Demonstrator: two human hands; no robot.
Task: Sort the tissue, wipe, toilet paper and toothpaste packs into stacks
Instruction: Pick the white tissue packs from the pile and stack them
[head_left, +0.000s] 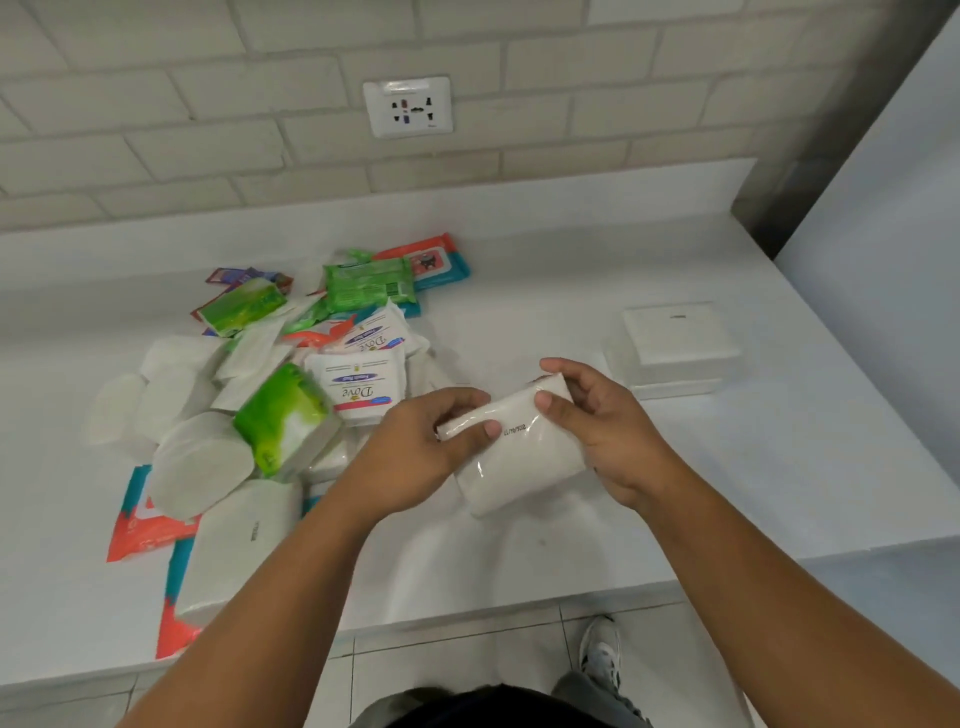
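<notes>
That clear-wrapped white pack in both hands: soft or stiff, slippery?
Probably soft and light: the white pack looks pillowy between the left hand and right hand. Its glossy film may be slippery, so pinching an edge could slip. Flat shape, unlikely to roll.

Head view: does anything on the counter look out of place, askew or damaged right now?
Nothing looks damaged or spilled. The unsorted pile on the left is a jumble: the nearer green tissue pack leans tilted on white packs, and the Dove packs overlap askew. The white stack at right sits fairly square.
</notes>
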